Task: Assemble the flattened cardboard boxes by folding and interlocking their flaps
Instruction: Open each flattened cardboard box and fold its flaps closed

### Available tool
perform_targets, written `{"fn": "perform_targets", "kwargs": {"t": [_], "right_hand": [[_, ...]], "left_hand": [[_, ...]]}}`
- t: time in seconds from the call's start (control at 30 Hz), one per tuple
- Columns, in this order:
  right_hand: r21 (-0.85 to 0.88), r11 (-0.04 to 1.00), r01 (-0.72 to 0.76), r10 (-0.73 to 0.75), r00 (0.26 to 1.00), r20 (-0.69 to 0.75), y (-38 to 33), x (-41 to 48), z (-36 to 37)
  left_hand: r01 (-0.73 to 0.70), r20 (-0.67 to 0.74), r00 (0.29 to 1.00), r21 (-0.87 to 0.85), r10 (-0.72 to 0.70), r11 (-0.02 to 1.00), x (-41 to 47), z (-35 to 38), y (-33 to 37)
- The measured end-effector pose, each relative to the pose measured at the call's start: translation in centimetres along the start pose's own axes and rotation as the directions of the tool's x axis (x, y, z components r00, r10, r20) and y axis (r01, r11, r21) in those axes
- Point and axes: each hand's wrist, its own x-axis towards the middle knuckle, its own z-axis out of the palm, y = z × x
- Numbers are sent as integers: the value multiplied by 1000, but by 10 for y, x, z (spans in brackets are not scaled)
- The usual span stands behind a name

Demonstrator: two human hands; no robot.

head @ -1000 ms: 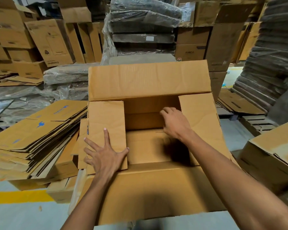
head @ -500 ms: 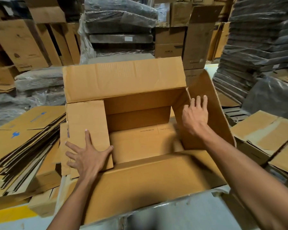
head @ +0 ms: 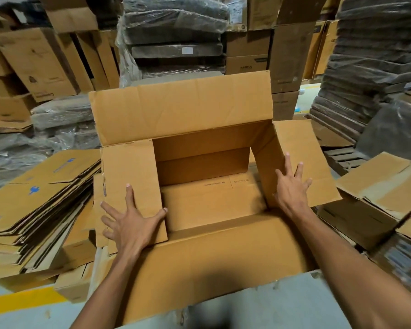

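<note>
Lying far left, a stack [head: 33,210] of flat boxes. Left hand [head: 128,224], fingers spread, presses flat on the left flap [head: 131,172], turned inward over the box [head: 199,167]. Box sits centre, open, far flap [head: 180,110] upright. Right hand [head: 292,188], fingers spread, rests on the right flap [head: 304,148], which tilts outward.

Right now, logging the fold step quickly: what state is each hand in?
Left hand: open, fingers spread flat on the left flap.
Right hand: open, fingers straight against the right flap.
</note>
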Motion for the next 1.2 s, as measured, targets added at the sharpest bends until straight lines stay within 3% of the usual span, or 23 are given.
{"fn": "perform_targets", "kwargs": {"t": [0.1,0.23,0.33,0.5,0.6,0.77,0.87,0.97,1.07,1.13,1.2], "right_hand": [[19,999,51,-51,999,-7,10,29,-13],[8,994,111,-111,986,122,26,71,-37],[50,991,125,-129,989,77,22,71,-49],[442,889,120,-135,991,3,-35,-25,-69],[435,893,116,-175,980,98,-57,-99,-79],[437,897,-65,-28,979,202,-43,-172,-70],[571,808,-147,4,970,243,-33,-182,-53],[759,625,-184,104,983,153,-37,-180,-40],[865,468,-179,181,978,104,-48,-173,-42],[873,469,-132,193,980,45,-53,-165,-46],[861,500,-91,196,980,-11,-56,-156,-48]], "left_hand": [[1,21,1000,-104,1,995,1,-2,10],[38,48,998,-197,-29,980,4,-1,32],[66,66,996,-211,-53,975,6,-1,43],[100,99,992,-239,-78,966,17,0,52],[107,106,991,-272,-81,956,24,-2,55],[124,132,988,-337,-84,933,30,-8,59],[109,143,988,-433,-51,895,30,-12,54],[64,159,987,-568,33,820,24,-18,45],[58,203,968,-748,145,661,10,-29,39],[120,271,947,-796,172,594,2,-45,41],[149,311,938,-756,150,638,2,-60,44]]}}
